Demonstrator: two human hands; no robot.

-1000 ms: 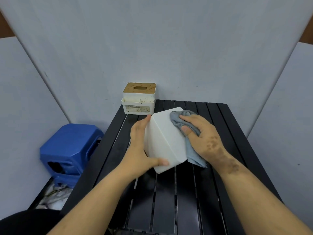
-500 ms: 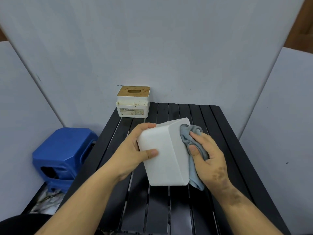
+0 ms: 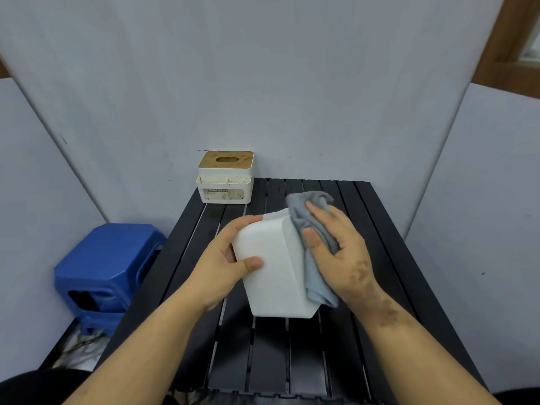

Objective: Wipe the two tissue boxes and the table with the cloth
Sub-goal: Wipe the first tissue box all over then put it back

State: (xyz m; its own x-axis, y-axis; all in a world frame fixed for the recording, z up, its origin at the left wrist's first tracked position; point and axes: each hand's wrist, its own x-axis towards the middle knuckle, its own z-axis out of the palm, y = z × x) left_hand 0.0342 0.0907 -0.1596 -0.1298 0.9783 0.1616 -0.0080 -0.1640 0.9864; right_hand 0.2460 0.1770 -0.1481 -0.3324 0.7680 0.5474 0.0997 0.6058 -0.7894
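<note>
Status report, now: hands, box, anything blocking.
Left hand grips white box, tilted. Right hand presses cloth on its side. Dirty box waits at the back. Nothing blocking.

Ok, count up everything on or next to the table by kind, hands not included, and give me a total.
Tissue boxes: 2, the plain white tissue box held in both hands and the speckled tissue box at the table's far left corner
Cloths: 1, the grey cloth
Tables: 1
Stools: 1, the blue stool
Total: 5
</note>
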